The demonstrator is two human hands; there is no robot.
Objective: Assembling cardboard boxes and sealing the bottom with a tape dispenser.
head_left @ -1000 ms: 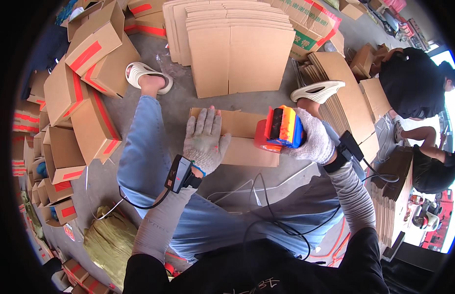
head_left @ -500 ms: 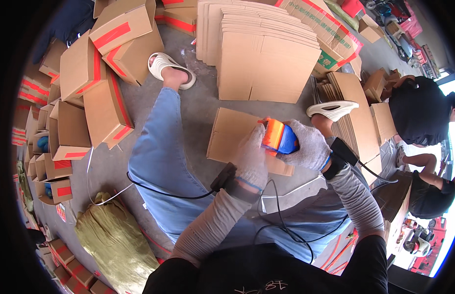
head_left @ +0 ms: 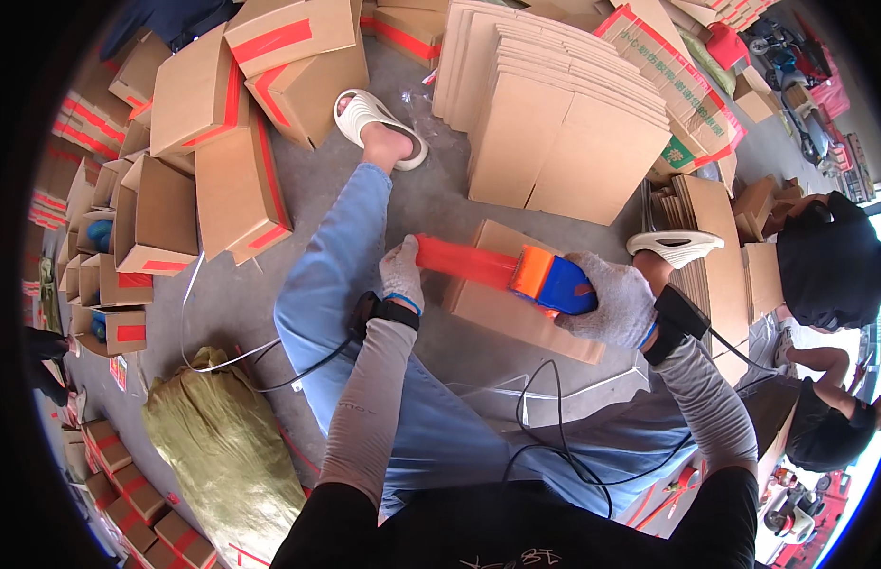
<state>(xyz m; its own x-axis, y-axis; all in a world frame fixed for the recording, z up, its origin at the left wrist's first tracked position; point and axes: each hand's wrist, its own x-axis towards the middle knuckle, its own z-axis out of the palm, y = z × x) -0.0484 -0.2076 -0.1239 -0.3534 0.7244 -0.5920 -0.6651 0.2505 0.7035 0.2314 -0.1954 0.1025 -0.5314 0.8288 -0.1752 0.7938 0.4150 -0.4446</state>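
Red tape strip (head_left: 467,261) runs left to right over the cardboard box (head_left: 502,308) — left hand (head_left: 400,273) pinching its left end, right hand (head_left: 611,302), fingers wrapped around the blue-orange tape dispenser (head_left: 557,283).

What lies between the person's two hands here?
In the head view, a taut strip of red tape runs from the left hand to an orange-and-blue dispenser in the right hand; brown cardboard shows below them.
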